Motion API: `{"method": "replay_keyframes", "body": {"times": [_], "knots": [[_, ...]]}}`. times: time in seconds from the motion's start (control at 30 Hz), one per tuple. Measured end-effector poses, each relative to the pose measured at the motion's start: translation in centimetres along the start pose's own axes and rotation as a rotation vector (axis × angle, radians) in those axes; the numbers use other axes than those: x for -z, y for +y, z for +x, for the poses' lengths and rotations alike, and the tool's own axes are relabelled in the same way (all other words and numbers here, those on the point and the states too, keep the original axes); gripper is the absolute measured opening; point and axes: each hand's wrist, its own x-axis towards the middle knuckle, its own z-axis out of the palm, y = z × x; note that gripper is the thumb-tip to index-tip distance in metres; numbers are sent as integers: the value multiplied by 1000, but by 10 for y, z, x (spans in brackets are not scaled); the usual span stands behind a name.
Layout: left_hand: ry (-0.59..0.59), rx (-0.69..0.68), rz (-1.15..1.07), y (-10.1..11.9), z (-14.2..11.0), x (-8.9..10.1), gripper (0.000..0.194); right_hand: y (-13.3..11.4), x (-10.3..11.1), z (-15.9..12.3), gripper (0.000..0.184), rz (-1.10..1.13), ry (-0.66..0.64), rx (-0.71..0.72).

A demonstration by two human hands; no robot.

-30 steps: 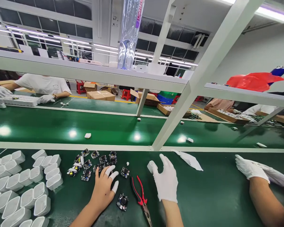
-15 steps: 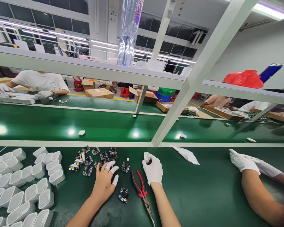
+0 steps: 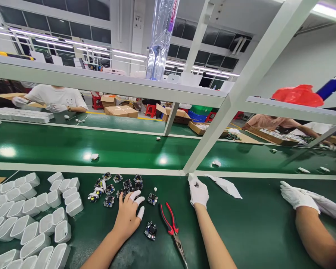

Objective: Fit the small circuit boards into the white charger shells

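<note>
Broadly, a green worktop fills the near half of the view, with a green belt running behind it past a pale edge strip. A slanted white post rises from that strip towards a long white shelf. On the worktop's left, open white cups stand in close rows. At the far right, another person's white-gloved hand lies over a second pale-covered one, well apart from the nearer pair. The person's own hands are separate from each other. The left hand, bare but for white covers on some fingertips, has its fingers spread at the near edge of a cluster of circuit boards; whether the fingertips press on one cannot be told. The right hand, in a white glove, has its fingers closed on a small white piece, just beside the foot of the post. Between the hands lie red-handled pliers, handles parted. A limp white glove rests right of the right hand. Two loose boards sit left of the pliers, and one tiny white bit lies beside the farther board.
</note>
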Motion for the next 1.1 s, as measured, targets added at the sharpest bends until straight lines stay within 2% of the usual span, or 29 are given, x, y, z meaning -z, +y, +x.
{"method": "replay_keyframes", "body": {"times": [0.2,0.4,0.67,1.1], "knots": [[-18,-40,-2,-9,-1,-5,33,-4,-7,24,29,-67,-13,-40],[-7,-10,-8,-7,-3,-5,32,-5,-7,24,32,-124,-32,-10],[-21,-52,-5,-19,-5,-14,32,-11,-8,21,38,-207,-12,38],[-38,-68,39,-24,-7,-19,32,-15,-16,31,32,-250,6,-81]]}}
